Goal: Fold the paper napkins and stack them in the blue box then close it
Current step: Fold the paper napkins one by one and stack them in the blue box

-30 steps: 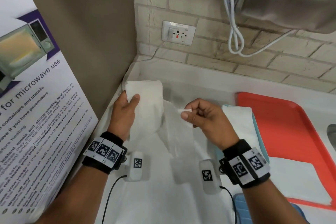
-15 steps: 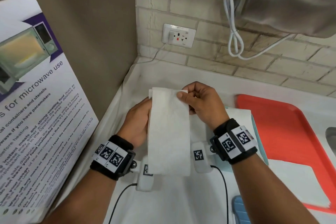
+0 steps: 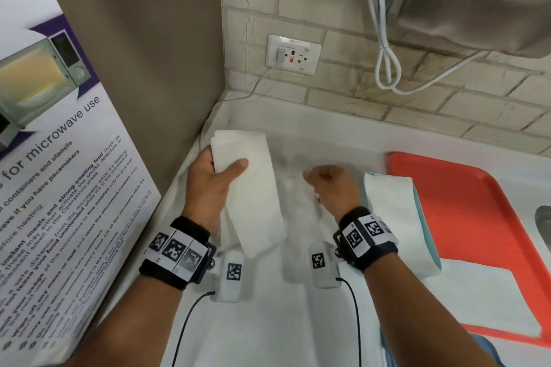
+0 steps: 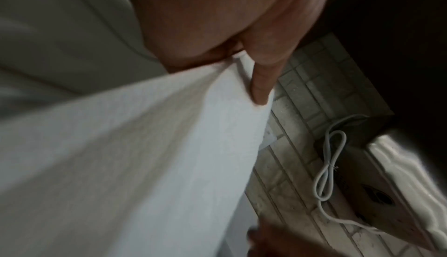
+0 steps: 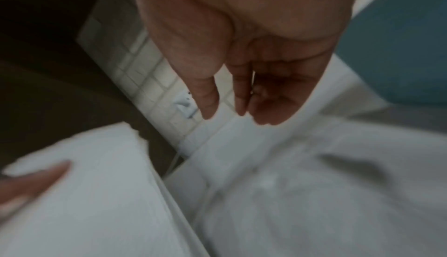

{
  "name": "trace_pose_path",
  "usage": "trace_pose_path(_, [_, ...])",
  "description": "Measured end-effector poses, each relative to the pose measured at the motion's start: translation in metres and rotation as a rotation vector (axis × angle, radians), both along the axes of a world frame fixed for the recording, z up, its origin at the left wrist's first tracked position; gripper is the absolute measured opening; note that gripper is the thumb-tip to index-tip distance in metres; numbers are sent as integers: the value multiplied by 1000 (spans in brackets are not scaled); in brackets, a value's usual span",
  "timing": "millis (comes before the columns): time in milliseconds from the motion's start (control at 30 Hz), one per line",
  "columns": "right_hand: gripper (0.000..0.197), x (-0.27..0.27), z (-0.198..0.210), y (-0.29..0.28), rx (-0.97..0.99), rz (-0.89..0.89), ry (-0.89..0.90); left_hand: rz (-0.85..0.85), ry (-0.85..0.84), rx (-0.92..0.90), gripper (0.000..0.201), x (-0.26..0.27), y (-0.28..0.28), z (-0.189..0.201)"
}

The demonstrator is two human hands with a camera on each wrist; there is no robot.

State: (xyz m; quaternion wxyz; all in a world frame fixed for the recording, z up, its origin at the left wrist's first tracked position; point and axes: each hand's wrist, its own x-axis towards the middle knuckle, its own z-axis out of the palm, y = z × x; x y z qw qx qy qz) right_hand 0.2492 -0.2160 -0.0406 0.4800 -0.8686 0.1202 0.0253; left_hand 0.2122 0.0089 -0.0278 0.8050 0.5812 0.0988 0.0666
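Observation:
My left hand [image 3: 226, 168] grips a folded white napkin [image 3: 250, 191] near its top end, thumb on the front, and the long strip hangs tilted over the counter at the left. The left wrist view shows the thumb [image 4: 261, 81] pressed on the napkin [image 4: 145, 165]. My right hand [image 3: 317, 180] is blurred and hovers empty to the right of the strip, fingers [image 5: 210, 98] hanging relaxed. The blue box [image 3: 430, 235] stands right of that hand, with folded napkins [image 3: 393, 217] lying in it. Part of the box [image 5: 399, 50] also shows in the right wrist view.
More white napkins [image 3: 298, 205] lie crumpled on the white counter under my hands. An orange tray [image 3: 477, 211] sits at the right with a flat napkin [image 3: 477, 304] across its near end. A microwave poster [image 3: 59, 173] leans at the left. A wall socket [image 3: 293, 53] sits behind.
Half a second ago both hands held the strip upright in front of me. The right hand has let go and dropped to the right; the left hand has carried the napkin leftwards.

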Motion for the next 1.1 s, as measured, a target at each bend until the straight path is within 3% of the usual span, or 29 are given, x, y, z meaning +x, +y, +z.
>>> trace_pose_path(133, [72, 2, -36, 0, -363, 93, 291, 72, -19, 1, 29, 5, 12, 1])
trace_pose_path(233, [79, 4, -50, 12, -455, 64, 349, 105, -19, 4, 29, 6, 14, 2])
trace_pose_path(333, [74, 11, -56, 17, -514, 29, 409, 116, -6, 15, 27, 5, 17, 2])
trace_pose_path(567, [35, 23, -57, 14, -487, 120, 442, 93, 25, 28, 27, 6, 21, -1])
trace_pose_path(667, [13, 17, -48, 12, -343, 84, 320, 90, 42, 39, 26, 8, 22, -6])
trace_pose_path(833, [25, -2, -21, 12, 336, -39, 191, 96, 61, 67, 33, 13, 21, -12])
trace_pose_path(1100, [10, -49, 51, 26, 870, 120, 86, 30, 75, 77, 22, 17, 6, -13])
